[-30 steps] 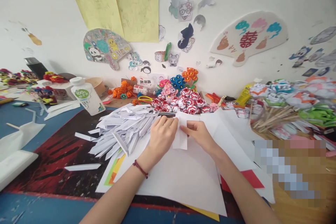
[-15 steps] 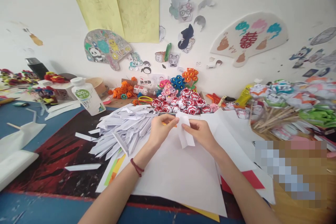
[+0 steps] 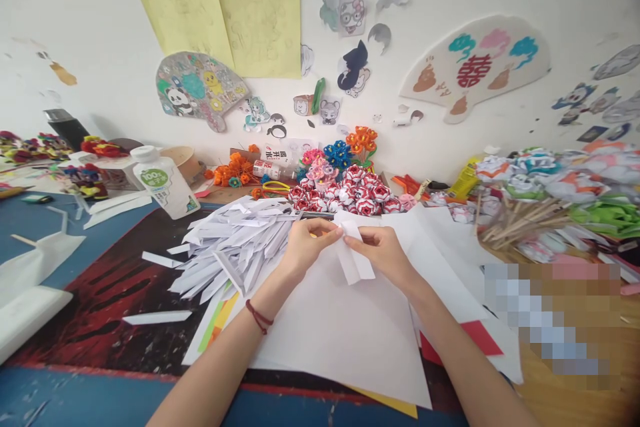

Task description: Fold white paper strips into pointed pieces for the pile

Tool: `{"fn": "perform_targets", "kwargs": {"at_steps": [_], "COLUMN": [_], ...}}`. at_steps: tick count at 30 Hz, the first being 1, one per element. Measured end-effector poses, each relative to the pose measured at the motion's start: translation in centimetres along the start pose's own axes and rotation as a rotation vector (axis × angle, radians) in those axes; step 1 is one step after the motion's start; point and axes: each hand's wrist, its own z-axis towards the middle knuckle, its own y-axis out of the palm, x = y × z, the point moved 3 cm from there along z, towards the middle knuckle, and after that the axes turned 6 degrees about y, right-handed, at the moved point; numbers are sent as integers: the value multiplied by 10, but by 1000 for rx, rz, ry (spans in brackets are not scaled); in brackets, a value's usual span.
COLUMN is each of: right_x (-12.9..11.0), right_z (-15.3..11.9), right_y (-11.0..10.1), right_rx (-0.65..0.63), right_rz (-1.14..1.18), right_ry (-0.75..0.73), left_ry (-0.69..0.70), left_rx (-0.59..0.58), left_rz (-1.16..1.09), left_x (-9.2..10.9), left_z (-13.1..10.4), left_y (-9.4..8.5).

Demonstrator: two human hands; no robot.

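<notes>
A small folded white paper strip [image 3: 354,261] is held over the large white sheets [image 3: 345,340], its lower end spread along a crease. My left hand [image 3: 311,243] pinches its upper left edge between thumb and fingers. On the other side, my right hand [image 3: 379,247] grips the same strip, thumb on its front face. Left of my hands lies a heap of folded white paper strips [image 3: 235,247]. Red and white paper flowers [image 3: 357,193] stand just behind my hands.
A white bottle [image 3: 165,183] stands at the back left. One loose strip [image 3: 157,318] lies on the dark red mat [image 3: 100,320]. Bundled flowers on sticks [image 3: 513,217] are at the right, and a red sheet [image 3: 480,338] lies by my right forearm.
The lower end of the held strip has swung slightly to the right. Both hands stay close together on the paper, and the view has shifted a little.
</notes>
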Motion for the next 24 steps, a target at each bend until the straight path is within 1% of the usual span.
{"fn": "perform_targets", "kwargs": {"at_steps": [7, 15, 21, 24], "right_x": [-6, -8, 0, 3], "right_z": [-3, -5, -1, 1], "right_y": [2, 3, 1, 0], "right_rx": [-48, -60, 21, 7], "right_rz": [64, 46, -28, -28], "right_ry": [23, 26, -4, 2], "left_ry": [-39, 10, 18, 15], "left_rx": [2, 4, -21, -46], "left_rz": [-46, -9, 7, -10], "left_x": [1, 2, 1, 2], "left_z": [-1, -1, 0, 1], "left_y": [0, 0, 0, -1]}}
